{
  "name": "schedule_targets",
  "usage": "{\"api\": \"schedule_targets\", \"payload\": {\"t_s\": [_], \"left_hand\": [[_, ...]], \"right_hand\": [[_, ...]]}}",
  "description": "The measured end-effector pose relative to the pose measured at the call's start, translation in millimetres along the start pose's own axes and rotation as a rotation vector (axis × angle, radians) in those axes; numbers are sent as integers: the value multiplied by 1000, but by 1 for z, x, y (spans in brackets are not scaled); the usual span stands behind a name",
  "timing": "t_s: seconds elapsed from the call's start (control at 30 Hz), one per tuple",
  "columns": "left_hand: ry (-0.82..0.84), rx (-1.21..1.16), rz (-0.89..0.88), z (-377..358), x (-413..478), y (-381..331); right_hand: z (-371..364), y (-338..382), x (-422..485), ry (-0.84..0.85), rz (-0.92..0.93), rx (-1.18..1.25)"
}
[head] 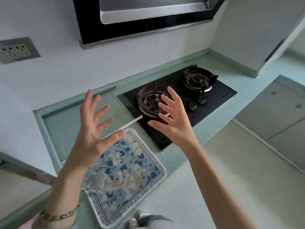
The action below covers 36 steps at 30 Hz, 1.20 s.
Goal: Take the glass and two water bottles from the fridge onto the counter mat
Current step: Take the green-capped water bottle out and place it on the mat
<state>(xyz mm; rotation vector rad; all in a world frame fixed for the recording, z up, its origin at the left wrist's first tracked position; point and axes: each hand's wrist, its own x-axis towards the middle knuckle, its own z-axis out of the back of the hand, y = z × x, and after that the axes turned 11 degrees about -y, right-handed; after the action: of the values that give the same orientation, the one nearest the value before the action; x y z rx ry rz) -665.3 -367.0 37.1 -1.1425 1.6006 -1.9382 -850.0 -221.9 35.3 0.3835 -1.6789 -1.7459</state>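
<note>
Both hands are raised over the counter (69, 123), fingers spread wide, holding nothing: left hand (92, 129) above the mat (132, 176), right hand (175, 119) over the hob (214, 98). A glass (93, 181) sits on the mat's left edge; its front overhangs the counter. No bottles in sight.

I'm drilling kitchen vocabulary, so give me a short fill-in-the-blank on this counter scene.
1. Both the left hand and the right hand are open and hold ____.
2. The floral mat lies on the green ____.
3. The gas hob has ____ burners.
4. A bracelet sits on the ____ wrist.

Missing words: nothing; counter; two; left
</note>
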Motion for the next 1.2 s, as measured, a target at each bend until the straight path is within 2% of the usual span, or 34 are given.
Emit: {"api": "schedule_targets", "payload": {"t_s": [0.33,0.53,0.83,1.2], "left_hand": [[339,-135,1,-83,21,13],[474,-179,-14,-135,35,23],[608,-175,-6,-233,56,35],[762,-229,-30,-416,79,33]], "right_hand": [[71,-4,-39,-353,-41,-65],[112,-8,-50,-553,-54,-73],[194,-24,-43,-712,-72,-98],[345,-50,-26,-884,-67,-140]]}}
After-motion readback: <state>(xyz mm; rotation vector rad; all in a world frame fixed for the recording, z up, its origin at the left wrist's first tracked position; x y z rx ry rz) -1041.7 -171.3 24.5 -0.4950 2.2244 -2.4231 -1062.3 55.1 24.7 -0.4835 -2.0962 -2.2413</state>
